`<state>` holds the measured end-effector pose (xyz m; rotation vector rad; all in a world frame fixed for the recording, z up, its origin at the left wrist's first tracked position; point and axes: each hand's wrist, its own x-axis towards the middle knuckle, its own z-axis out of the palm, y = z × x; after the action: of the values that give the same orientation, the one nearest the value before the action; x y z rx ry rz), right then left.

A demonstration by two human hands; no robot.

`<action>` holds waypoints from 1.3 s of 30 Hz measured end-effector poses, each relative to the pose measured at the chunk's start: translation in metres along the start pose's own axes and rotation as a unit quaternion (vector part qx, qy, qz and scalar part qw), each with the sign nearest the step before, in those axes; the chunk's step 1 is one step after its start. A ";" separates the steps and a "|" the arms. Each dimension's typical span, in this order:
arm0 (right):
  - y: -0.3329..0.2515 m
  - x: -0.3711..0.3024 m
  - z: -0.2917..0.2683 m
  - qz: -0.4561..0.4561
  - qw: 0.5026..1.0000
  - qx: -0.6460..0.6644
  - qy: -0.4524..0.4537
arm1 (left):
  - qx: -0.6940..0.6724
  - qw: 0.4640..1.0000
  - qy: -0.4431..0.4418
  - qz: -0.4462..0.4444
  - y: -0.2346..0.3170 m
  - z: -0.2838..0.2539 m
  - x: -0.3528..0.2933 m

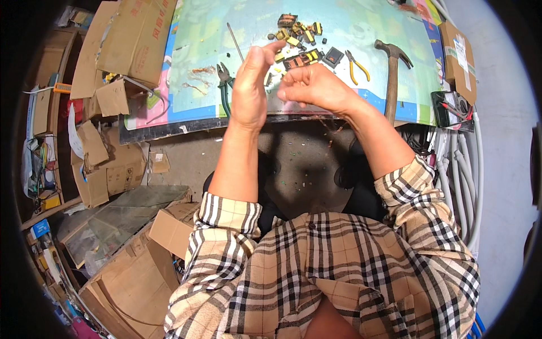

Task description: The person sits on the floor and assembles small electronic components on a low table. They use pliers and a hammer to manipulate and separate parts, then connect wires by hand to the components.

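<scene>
Both of my hands are raised over the near edge of the table mat. My left hand (251, 85) is held upright and seen from the side, its fingers stretched toward the far right; no held thing shows in it. Facing it, my right hand (322, 87) has its fingers curled in toward the thumb, and whatever they may hold is hidden. Just beyond the hands lies a pile of yellow and black plastic parts (307, 31). A yellow-and-black striped block (305, 59) lies nearest my right hand. Dark-handled pliers (223, 79) lie beside my left hand.
Right of the parts are a flat black piece (333, 57), yellow-handled pliers (357, 68) and a wooden-handled hammer (392, 73). A thin screwdriver (234, 40) lies at left. Cardboard boxes (135, 39) flank the table mat (192, 51); a meter with leads (451, 110) sits at right.
</scene>
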<state>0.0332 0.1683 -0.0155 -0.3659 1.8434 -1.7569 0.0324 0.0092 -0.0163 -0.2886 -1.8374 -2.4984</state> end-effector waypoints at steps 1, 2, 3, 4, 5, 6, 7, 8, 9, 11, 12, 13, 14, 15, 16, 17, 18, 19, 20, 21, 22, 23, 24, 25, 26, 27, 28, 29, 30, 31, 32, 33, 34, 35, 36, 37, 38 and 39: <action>0.000 -0.003 -0.003 0.010 0.999 -0.030 -0.016 | -0.004 1.000 0.001 -0.017 0.004 -0.002 0.002; -0.001 -0.007 -0.005 0.021 0.997 -0.060 -0.032 | -0.009 0.999 0.003 -0.033 0.008 -0.007 0.003; -0.005 -0.011 -0.005 0.033 0.994 -0.090 -0.049 | -0.015 0.999 0.006 -0.050 0.011 -0.013 0.004; -0.007 -0.014 -0.005 0.047 0.990 -0.123 -0.050 | -0.073 0.996 -0.016 -0.059 0.012 -0.021 0.004; -0.004 -0.013 -0.006 0.036 0.989 -0.133 -0.060 | -0.086 0.994 -0.025 -0.064 0.013 -0.026 0.005; 0.000 -0.012 -0.009 0.025 0.987 -0.143 -0.070 | -0.099 0.992 -0.034 -0.069 0.015 -0.028 0.004; 0.005 -0.010 -0.012 0.014 0.985 -0.152 -0.081 | -0.112 0.990 -0.042 -0.074 0.017 -0.029 0.004; 0.013 -0.006 -0.015 -0.010 0.984 -0.154 -0.092 | -0.168 0.981 -0.019 -0.091 0.019 -0.028 0.004; 0.017 -0.006 -0.016 -0.004 0.987 -0.124 -0.105 | -0.227 0.968 -0.031 -0.098 0.016 -0.030 0.004; 0.020 -0.004 -0.016 0.014 0.992 -0.057 -0.113 | -0.343 0.931 -0.055 -0.115 0.014 -0.037 0.008; 0.020 -0.006 -0.011 0.049 0.993 0.032 -0.100 | -0.377 0.917 -0.034 -0.121 0.018 -0.038 0.009; 0.019 -0.007 -0.010 0.055 0.993 0.043 -0.094 | -0.427 0.896 -0.037 -0.115 0.015 -0.045 0.011; 0.018 -0.008 -0.009 0.060 0.993 0.055 -0.089 | -0.429 0.897 -0.018 -0.103 0.014 -0.051 0.012; 0.015 -0.008 -0.009 0.062 0.992 0.065 -0.083 | -0.430 0.898 -0.001 -0.088 0.015 -0.057 0.014; 0.013 -0.011 -0.008 0.064 0.991 0.081 -0.090 | -0.434 0.896 0.052 -0.083 0.016 -0.066 0.016; 0.014 -0.012 -0.010 0.066 0.988 0.109 -0.091 | -0.436 0.891 0.104 -0.078 0.019 -0.077 0.018; 0.016 -0.012 -0.011 0.067 0.984 0.137 -0.090 | -0.450 0.883 0.114 -0.068 0.025 -0.087 0.018; 0.016 -0.013 -0.012 0.068 0.980 0.165 -0.090 | -0.469 0.873 0.121 -0.057 0.029 -0.094 0.015; 0.014 -0.016 -0.015 0.073 0.979 0.169 -0.081 | -0.456 0.876 0.147 -0.056 0.031 -0.101 0.015; 0.011 -0.015 -0.016 0.063 0.986 0.153 -0.036 | -0.442 0.878 0.174 -0.053 0.034 -0.108 0.013; 0.009 -0.014 -0.017 0.052 0.989 0.137 0.009 | -0.422 0.886 0.188 -0.047 0.036 -0.116 0.011; 0.007 -0.014 -0.019 0.041 0.990 0.121 0.054 | -0.402 0.892 0.202 -0.041 0.037 -0.123 0.008; 0.009 -0.013 -0.028 0.001 0.981 0.175 0.077 | -0.385 0.898 0.212 -0.035 0.037 -0.122 0.007; 0.011 -0.012 -0.038 -0.061 0.965 0.244 0.075 | -0.354 0.913 0.187 -0.074 0.033 -0.117 0.007; 0.014 -0.008 -0.043 -0.085 0.939 0.305 0.137 | -0.322 0.926 0.161 -0.112 0.027 -0.109 0.005; 0.018 -0.003 -0.051 -0.109 0.904 0.363 0.198 | -0.289 0.936 0.135 -0.149 0.021 -0.097 0.003; 0.021 0.001 -0.063 -0.148 0.863 0.428 0.221 | -0.250 0.941 0.116 -0.196 0.013 -0.082 -0.001; 0.023 0.000 -0.077 -0.164 0.828 0.467 0.264 | -0.209 0.943 0.096 -0.242 0.005 -0.066 -0.007; 0.015 -0.004 -0.084 -0.172 0.789 0.512 0.292 | -0.159 0.945 0.081 -0.273 -0.003 -0.046 -0.012; 0.004 -0.007 -0.086 -0.177 0.749 0.556 0.314 | -0.108 0.945 0.070 -0.301 -0.008 -0.029 -0.019; -0.007 -0.009 -0.087 -0.172 0.724 0.563 0.359 | -0.069 0.940 0.030 -0.333 -0.015 -0.019 -0.026; 0.001 -0.012 -0.101 -0.196 0.727 0.585 0.301 | -0.030 0.931 -0.013 -0.362 -0.020 -0.010 -0.032; 0.022 -0.017 -0.125 -0.216 0.726 0.605 0.244 | -0.027 0.925 -0.051 -0.375 -0.026 0.000 -0.038; 0.033 -0.022 -0.141 -0.235 0.722 0.623 0.188 | -0.002 0.916 -0.117 -0.383 -0.019 0.008 -0.041; 0.017 -0.021 -0.130 -0.215 0.715 0.594 0.301 | 0.002 0.908 -0.134 -0.397 -0.018 0.011 -0.045; 0.010 -0.022 -0.124 -0.218 0.756 0.526 0.323 | 0.008 0.899 -0.154 -0.410 -0.017 0.014 -0.046; 0.006 -0.023 -0.121 -0.219 0.792 0.455 0.342 | 0.023 0.905 -0.147 -0.400 -0.017 0.013 -0.044; 0.000 -0.024 -0.117 -0.220 0.822 0.382 0.360 | 0.038 0.910 -0.140 -0.389 -0.016 0.010 -0.039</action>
<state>-0.0138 0.2779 -0.0128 0.2692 1.3054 -3.0840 0.0703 0.0205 -0.0354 0.1434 -2.5629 -2.9615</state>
